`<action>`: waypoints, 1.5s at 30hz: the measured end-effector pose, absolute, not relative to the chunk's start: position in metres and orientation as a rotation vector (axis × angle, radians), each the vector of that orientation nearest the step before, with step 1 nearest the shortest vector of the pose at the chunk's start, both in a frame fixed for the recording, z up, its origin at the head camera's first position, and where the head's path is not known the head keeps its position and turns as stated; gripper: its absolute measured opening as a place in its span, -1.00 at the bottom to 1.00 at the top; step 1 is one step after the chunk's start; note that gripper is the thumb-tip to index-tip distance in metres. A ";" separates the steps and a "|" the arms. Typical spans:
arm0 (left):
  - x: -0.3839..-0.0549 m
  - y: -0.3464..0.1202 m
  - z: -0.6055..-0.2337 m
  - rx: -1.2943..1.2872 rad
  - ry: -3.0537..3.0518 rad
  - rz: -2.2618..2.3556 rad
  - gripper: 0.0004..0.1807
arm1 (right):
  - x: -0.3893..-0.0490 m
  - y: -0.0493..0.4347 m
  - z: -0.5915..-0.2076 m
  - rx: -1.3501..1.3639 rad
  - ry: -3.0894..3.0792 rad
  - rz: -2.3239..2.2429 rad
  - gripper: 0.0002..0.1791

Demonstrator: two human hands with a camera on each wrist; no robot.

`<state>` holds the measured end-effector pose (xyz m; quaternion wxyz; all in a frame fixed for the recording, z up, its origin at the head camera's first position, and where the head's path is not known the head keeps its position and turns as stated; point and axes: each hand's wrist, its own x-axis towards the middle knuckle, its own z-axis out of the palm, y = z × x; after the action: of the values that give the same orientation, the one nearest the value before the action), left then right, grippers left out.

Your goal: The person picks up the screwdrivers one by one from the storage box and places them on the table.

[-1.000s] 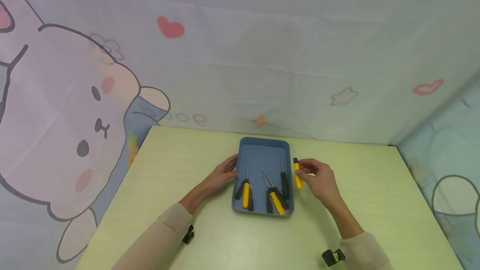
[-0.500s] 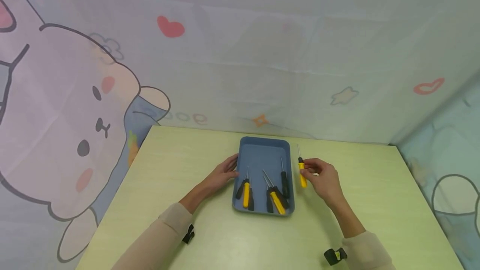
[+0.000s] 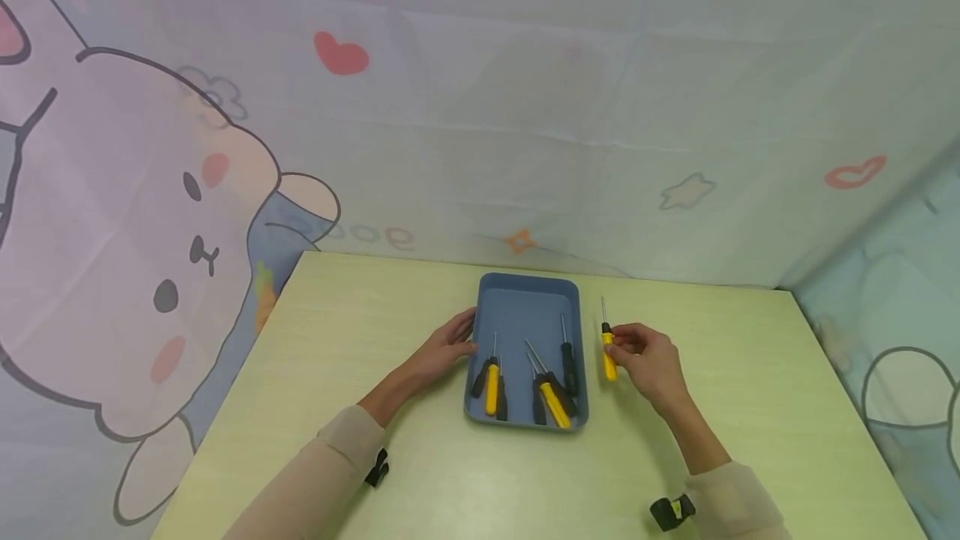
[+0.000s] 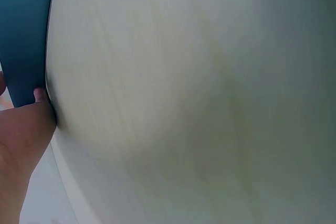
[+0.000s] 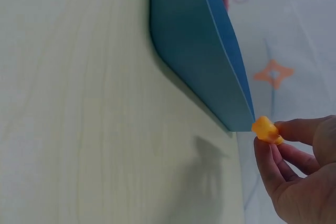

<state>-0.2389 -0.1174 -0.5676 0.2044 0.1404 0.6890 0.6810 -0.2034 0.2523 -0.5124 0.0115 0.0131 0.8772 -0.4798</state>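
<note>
Yellow-handled, with a black collar, one screwdriver [image 3: 609, 357] is pinched in the right hand [image 3: 652, 362], held off the table just right of the tray, its shaft pointing away from the person. The thumb and fingertips grip only the handle, so a knock or a loosened pinch could let it roll or drop. Across from it, the left hand [image 3: 441, 353] grasps the left edge of the blue tray [image 3: 525, 315], thumb at the rim; a careless pull there could tilt or slide the tray and jumble what lies in it.

Inside the tray, three screwdrivers [image 3: 492, 391] lie bunched at the left and another three [image 3: 555, 405] at the near right, with a lone black screwdriver [image 3: 569, 369] along the right wall. Shafts in the near-right bunch lie close together, so lifting one could drag a neighbour. Beneath everything is the pale table [image 3: 435, 473], perhaps smooth enough for the tray to slip; beyond hangs a printed cloth [image 3: 562, 190].
</note>
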 end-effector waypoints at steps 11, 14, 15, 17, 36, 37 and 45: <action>-0.238 -0.118 -0.571 0.380 1.917 1.901 -0.20 | -0.205 0.254 -0.534 0.097 2.733 -1.486 -0.69; -0.237 -0.119 -0.572 0.376 1.917 1.900 -0.20 | -0.205 0.254 -0.538 0.102 2.777 -1.432 -0.70; -0.236 -0.119 -0.572 0.375 1.916 1.900 -0.20 | -0.205 0.254 -0.539 0.104 2.791 -1.418 -0.70; -0.236 -0.119 -0.571 0.376 1.918 1.902 -0.20 | -0.204 0.253 -0.540 0.109 2.809 -1.399 -0.71; -0.238 -0.117 -0.569 0.382 1.923 1.912 -0.20 | -0.199 0.250 -0.551 0.120 2.869 -1.258 -0.71; -0.238 -0.117 -0.569 0.383 1.923 1.914 -0.20 | -0.199 0.249 -0.550 0.117 2.880 -1.248 -0.71; -0.239 -0.117 -0.568 0.404 1.923 1.911 -0.20 | -0.199 0.246 -0.546 0.129 2.934 -1.129 -0.76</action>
<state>-0.2390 -0.1165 -0.5681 0.1988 0.1445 0.6875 0.6833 -0.1990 0.2460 -0.5461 -0.0026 0.0409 0.9325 -0.3589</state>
